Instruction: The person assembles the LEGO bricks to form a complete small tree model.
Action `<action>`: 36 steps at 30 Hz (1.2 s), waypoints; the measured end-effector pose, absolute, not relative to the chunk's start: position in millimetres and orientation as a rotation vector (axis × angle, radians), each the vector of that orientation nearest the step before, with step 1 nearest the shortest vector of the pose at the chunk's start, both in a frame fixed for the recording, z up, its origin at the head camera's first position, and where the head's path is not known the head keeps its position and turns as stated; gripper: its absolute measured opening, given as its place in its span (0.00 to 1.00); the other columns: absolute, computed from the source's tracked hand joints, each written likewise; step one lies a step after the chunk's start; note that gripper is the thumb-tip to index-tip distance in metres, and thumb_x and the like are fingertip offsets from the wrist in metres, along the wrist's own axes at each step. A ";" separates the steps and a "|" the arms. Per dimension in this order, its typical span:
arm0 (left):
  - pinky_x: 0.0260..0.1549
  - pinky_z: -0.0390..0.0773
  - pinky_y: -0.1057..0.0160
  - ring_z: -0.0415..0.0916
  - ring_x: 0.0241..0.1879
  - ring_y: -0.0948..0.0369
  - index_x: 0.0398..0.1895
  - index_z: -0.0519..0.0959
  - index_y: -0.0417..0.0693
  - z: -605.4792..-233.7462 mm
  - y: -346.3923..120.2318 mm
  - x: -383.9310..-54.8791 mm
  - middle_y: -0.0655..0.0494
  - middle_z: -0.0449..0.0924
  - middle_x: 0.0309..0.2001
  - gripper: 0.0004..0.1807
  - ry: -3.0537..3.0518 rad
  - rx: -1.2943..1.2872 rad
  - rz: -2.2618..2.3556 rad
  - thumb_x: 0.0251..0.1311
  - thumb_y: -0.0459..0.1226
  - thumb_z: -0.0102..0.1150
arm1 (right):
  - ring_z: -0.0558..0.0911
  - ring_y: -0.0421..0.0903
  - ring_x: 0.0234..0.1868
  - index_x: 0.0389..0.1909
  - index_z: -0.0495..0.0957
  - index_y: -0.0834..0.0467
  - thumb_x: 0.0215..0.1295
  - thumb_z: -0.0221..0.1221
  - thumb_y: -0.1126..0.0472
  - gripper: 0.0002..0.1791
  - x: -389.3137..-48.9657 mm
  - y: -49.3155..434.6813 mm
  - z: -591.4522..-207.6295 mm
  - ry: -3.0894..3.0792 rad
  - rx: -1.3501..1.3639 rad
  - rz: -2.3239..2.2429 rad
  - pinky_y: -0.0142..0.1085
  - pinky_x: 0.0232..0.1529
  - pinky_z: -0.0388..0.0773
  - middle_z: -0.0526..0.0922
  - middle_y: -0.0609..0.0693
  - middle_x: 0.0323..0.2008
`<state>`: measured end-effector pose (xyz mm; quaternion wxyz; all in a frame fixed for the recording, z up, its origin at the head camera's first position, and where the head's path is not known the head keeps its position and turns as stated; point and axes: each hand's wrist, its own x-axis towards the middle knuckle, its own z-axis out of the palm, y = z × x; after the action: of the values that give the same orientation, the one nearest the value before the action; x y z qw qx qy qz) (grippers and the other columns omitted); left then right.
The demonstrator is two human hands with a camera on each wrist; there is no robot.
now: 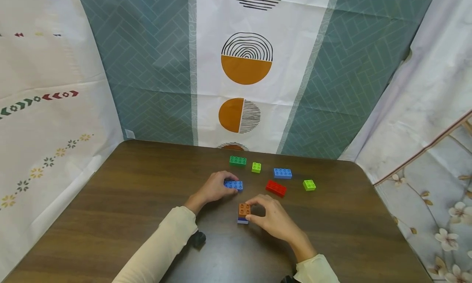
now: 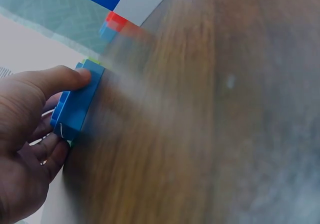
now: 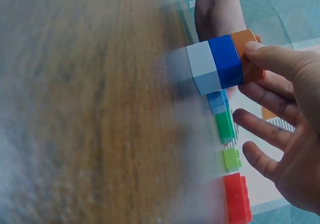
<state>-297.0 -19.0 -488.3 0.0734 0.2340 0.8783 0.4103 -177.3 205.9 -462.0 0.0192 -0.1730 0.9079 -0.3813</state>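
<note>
My left hand [image 1: 215,187] pinches a long blue brick [image 1: 234,185] between thumb and fingers; in the left wrist view the blue brick [image 2: 77,101] sits at the tabletop, studs turned toward the palm. Nearer me, my right hand [image 1: 274,217] holds a small stack by its top orange brick [image 1: 244,210], thumb on one side and a finger on the other. Below the orange brick come a dark blue brick [image 3: 225,61] and a white brick [image 3: 203,66] at the bottom, as the right wrist view shows. The other right-hand fingers are spread, off the stack.
Loose bricks lie beyond the hands: a dark green brick [image 1: 237,160], a small lime brick [image 1: 256,167], another blue brick [image 1: 282,173], a red brick [image 1: 275,188] and a second lime brick [image 1: 309,185]. Patterned cloth [image 1: 158,69] hangs along the far edge of the wooden table [image 1: 155,168].
</note>
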 end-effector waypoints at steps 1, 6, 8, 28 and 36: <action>0.62 0.79 0.47 0.80 0.56 0.53 0.54 0.85 0.50 -488.3 -19.2 -296.8 0.51 0.84 0.55 0.18 2.640 0.705 1.232 0.60 0.40 0.73 | 0.81 0.50 0.58 0.53 0.83 0.47 0.64 0.71 0.53 0.17 -177.4 205.8 -462.0 2.819 -0.537 -1.182 0.58 0.62 0.78 0.86 0.42 0.50; 0.62 0.78 0.48 0.79 0.57 0.54 0.54 0.85 0.51 -486.7 -21.1 -295.6 0.52 0.85 0.55 0.18 2.645 0.699 1.221 0.61 0.40 0.73 | 0.81 0.49 0.58 0.53 0.83 0.46 0.64 0.71 0.53 0.17 -177.6 206.3 -461.8 2.823 -0.539 -1.177 0.58 0.62 0.78 0.86 0.41 0.50; 0.62 0.79 0.48 0.80 0.56 0.54 0.54 0.85 0.51 -485.7 -22.4 -295.2 0.53 0.85 0.55 0.18 2.644 0.702 1.223 0.61 0.41 0.73 | 0.81 0.49 0.58 0.53 0.83 0.46 0.63 0.71 0.53 0.17 -177.6 206.6 -461.5 2.828 -0.545 -1.177 0.58 0.62 0.78 0.86 0.41 0.50; 0.54 0.81 0.53 0.78 0.47 0.59 0.54 0.85 0.51 -464.0 -51.8 -265.0 0.55 0.85 0.51 0.19 2.613 0.825 1.355 0.61 0.43 0.73 | 0.80 0.53 0.58 0.54 0.83 0.48 0.64 0.71 0.52 0.18 -180.3 202.0 -462.4 2.851 -0.496 -1.149 0.60 0.61 0.78 0.85 0.43 0.50; 0.51 0.81 0.58 0.78 0.46 0.61 0.54 0.85 0.54 -451.1 -55.4 -249.4 0.59 0.85 0.50 0.18 2.592 0.894 1.337 0.61 0.45 0.73 | 0.81 0.51 0.56 0.53 0.84 0.48 0.63 0.71 0.53 0.17 -183.0 201.4 -464.8 2.862 -0.507 -1.183 0.57 0.60 0.79 0.86 0.42 0.48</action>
<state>-249.4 -55.4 -451.1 0.0455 0.2928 0.8489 0.4377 -183.0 201.4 -464.8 0.0019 -0.1616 0.9120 -0.3769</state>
